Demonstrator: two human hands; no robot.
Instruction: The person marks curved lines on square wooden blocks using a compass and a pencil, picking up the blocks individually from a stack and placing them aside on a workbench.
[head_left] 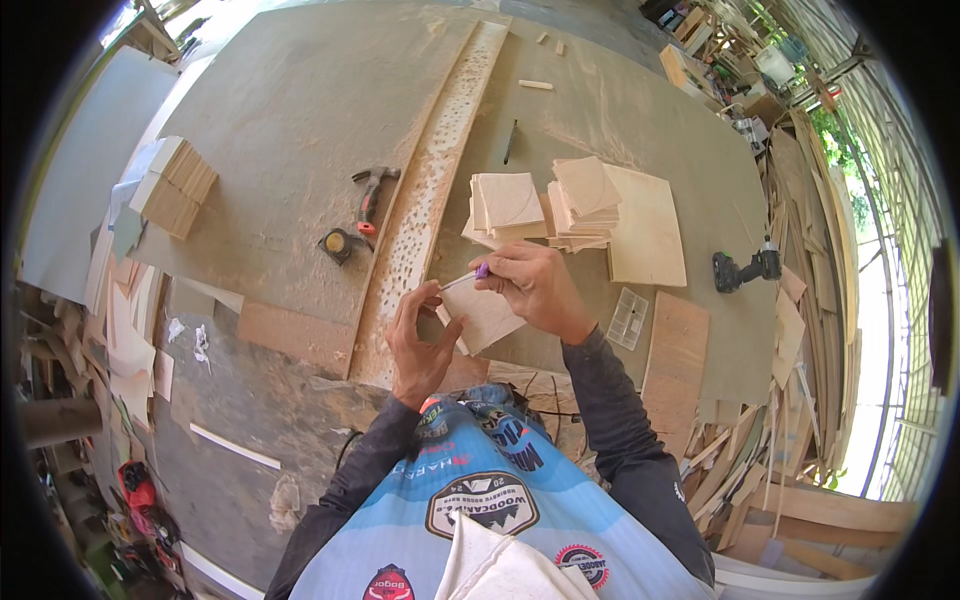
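Note:
My right hand point(535, 285) pinches a thin, rod-like tool with a purple end point(483, 270), perhaps a small screwdriver. Its pale shaft points left, toward the fingertips of my left hand point(418, 345). Below the tool is a square piece of thin wood point(487, 318), tilted near the table's front edge. My left hand is closed at that square's left edge, thumb on its face and fingers near the tool's tip. Just beyond my right hand stand two stacks of similar squares, a left stack point(508, 200) and a right stack point(585, 195).
A long perforated board point(430, 170) crosses the table point(300, 90). Left of it lie a claw hammer point(372, 195), a tape measure point(340, 244) and a wood block stack point(175, 190). To the right are a larger panel point(645, 230), a clear compartment box point(628, 318) and a cordless drill point(745, 267).

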